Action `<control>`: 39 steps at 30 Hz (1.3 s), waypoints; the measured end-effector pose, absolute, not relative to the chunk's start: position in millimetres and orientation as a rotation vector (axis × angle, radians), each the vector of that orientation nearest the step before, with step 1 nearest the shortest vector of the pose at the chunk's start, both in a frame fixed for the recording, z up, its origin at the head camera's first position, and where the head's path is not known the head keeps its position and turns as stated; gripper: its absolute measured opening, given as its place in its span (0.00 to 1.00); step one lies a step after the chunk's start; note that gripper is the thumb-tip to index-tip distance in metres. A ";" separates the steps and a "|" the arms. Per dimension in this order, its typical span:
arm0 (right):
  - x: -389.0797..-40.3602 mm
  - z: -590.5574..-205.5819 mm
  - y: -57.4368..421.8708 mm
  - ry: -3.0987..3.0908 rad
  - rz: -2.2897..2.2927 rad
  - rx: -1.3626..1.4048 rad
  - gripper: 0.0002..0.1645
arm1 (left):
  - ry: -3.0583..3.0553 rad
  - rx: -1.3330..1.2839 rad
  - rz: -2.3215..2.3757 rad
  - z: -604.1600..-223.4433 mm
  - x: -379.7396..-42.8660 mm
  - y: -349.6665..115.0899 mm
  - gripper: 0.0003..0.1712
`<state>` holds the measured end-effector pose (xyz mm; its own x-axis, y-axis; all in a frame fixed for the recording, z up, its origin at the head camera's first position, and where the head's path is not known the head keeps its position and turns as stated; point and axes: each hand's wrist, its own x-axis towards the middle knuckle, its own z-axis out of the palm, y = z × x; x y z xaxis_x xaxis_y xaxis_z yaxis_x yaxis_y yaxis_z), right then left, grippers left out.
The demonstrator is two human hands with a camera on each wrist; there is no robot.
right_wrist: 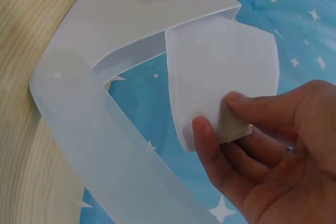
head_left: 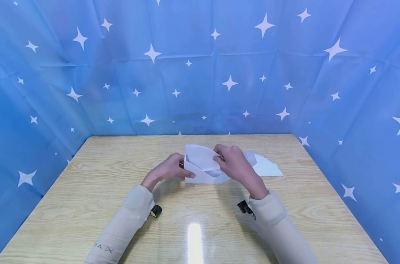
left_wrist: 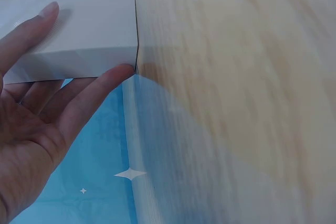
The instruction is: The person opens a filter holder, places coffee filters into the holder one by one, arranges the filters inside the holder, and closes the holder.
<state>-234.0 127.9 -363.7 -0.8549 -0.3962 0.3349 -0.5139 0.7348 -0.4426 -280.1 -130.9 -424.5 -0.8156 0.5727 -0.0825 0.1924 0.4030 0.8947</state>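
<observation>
A white cardboard box (head_left: 198, 177) with a slanted opening stands on the wooden table in the head view. My left hand (head_left: 169, 168) grips its left end, thumb on the near face and fingers at the side and behind. From the opening rises a white paper coffee filter (right_wrist: 220, 66) with a crimped seam along one edge. My right hand (head_left: 235, 163) pinches the filter's corner between thumb and index finger, and the filter's other end is hidden inside the box. A pale flap (right_wrist: 121, 145) bends away from the box's right end, passing behind my right hand in the head view.
More white fan-shaped paper (head_left: 267, 167) lies on the table (head_left: 121, 154) just right of my right hand. A blue cloth (head_left: 193, 91) with white stars hangs behind and at both sides. Small black wrist cameras (head_left: 156, 211) sit below both cuffs.
</observation>
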 end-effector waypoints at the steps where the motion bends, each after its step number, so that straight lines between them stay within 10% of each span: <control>1: -234.0 -363.8 127.7 -2.726 0.792 0.726 0.04 | 2.287 0.660 1.384 -424.3 -280.0 -130.9 0.19; 39: -241.8 -379.1 126.4 -2.800 0.686 0.901 0.05 | 2.301 0.671 1.367 -424.4 -280.1 -130.1 0.18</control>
<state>-241.8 126.4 -379.1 -0.8152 -0.5239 0.2469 -0.5787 0.7199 -0.3832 -280.1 -130.1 -424.4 -0.8138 0.5758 -0.0788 0.2061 0.4126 0.8873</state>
